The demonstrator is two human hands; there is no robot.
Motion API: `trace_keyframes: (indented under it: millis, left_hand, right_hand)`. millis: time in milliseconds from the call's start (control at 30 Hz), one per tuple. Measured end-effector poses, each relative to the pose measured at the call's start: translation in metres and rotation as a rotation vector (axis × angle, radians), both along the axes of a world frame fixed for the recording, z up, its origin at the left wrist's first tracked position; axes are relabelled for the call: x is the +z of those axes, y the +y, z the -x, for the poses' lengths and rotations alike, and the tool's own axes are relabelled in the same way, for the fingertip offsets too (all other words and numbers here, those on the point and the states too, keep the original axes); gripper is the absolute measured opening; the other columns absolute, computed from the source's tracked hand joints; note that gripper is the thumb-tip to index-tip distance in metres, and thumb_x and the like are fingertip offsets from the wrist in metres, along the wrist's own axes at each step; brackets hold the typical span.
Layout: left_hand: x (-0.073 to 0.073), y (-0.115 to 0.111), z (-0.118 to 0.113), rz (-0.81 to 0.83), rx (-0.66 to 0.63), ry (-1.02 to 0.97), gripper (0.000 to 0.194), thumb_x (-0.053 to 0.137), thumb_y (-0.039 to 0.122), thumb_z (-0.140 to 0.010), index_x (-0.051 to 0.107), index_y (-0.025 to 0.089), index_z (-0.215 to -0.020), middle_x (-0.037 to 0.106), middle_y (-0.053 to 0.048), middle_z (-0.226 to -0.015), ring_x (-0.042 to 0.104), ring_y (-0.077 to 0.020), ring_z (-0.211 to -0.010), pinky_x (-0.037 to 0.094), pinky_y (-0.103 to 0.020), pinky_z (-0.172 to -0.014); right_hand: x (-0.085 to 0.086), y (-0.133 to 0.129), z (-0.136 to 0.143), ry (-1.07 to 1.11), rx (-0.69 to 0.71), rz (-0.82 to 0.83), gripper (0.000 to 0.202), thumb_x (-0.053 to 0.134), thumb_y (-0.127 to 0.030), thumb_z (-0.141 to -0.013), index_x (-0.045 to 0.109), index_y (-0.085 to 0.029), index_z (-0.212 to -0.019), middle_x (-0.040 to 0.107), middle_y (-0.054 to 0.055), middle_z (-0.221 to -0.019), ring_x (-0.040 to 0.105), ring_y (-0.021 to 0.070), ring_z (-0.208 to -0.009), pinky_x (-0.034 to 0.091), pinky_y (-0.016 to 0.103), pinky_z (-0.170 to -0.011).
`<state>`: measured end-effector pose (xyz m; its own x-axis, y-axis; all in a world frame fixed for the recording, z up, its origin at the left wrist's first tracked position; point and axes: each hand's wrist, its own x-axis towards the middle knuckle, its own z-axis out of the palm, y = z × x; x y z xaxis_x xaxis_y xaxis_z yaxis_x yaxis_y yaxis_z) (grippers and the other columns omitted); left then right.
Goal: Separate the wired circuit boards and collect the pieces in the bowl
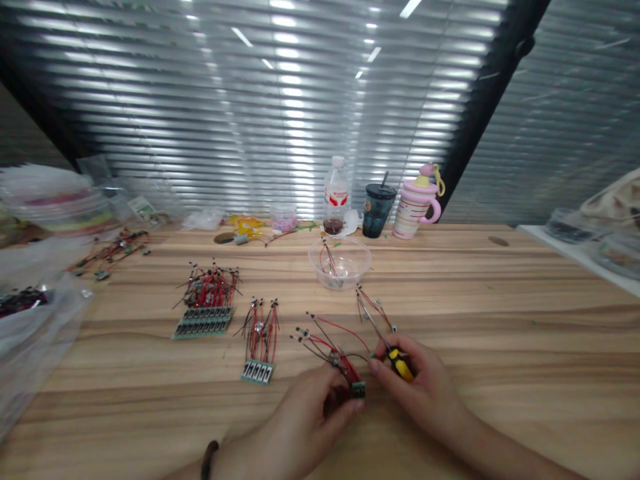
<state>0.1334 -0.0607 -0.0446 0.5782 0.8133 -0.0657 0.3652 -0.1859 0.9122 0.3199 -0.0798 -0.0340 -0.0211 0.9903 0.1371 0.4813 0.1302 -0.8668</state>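
My left hand [320, 407] is closed round a small green circuit board piece [359, 389] with red and black wires fanning out to the upper left. Close beside it on the right, my right hand [417, 380] holds a yellow and black screwdriver [400, 365], its metal shaft pointing up and left. Between its thumb and finger a small wired part [372, 356] also shows. Another wired piece [379, 307] lies beyond the screwdriver's shaft. Left of my hands rests a wired board strip [257, 372], and farther left a larger group of wired boards [204, 321].
A clear plastic bowl [340, 263] with wired parts stands past my hands. Behind it are a bottle [337, 200], a dark cup [379, 212] and a pink mug [413, 212]. Plastic bags [50, 347] and loose wired parts [117, 250] lie at the left.
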Motion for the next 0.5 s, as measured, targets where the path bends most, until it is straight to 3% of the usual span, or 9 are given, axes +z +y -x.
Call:
trace_keyframes:
  millis: [233,333,500]
  left_hand:
    - [0.0067,0.0028,-0.0045,-0.005,0.085,-0.142,0.014,0.049,0.027,-0.084,0.058,0.016,-0.088,0.054,0.000,-0.071,0.048,-0.0103,-0.066,0.037,-0.019,-0.060]
    - [0.0050,0.0016,-0.0023,0.029,0.064,-0.209,0.017,0.047,0.030,-0.086,0.053,0.018,-0.096,0.053,0.000,-0.075,0.048,-0.0107,-0.069,0.039,-0.020,-0.062]
    - [0.0043,0.0002,0.0003,0.036,0.025,-0.203,0.011,0.049,0.026,-0.084,0.054,0.016,-0.089,0.056,-0.004,-0.085,0.051,-0.0123,-0.076,0.042,-0.022,-0.068]
  right_hand:
    - [-0.0015,-0.0021,0.0019,-0.019,0.032,0.004,0.011,0.055,-0.026,-0.079,0.056,-0.016,-0.076,0.058,0.001,-0.068,0.054,0.0134,-0.063,0.042,0.022,-0.058]
    - [-0.0027,-0.0005,0.0016,0.003,0.028,0.023,0.011,0.055,-0.027,-0.079,0.055,-0.016,-0.077,0.057,0.001,-0.068,0.054,0.0139,-0.064,0.043,0.022,-0.058]
    - [0.0005,-0.0026,0.0031,-0.049,0.058,0.000,0.010,0.054,-0.025,-0.078,0.055,-0.016,-0.075,0.056,0.000,-0.064,0.051,0.0124,-0.059,0.040,0.021,-0.054]
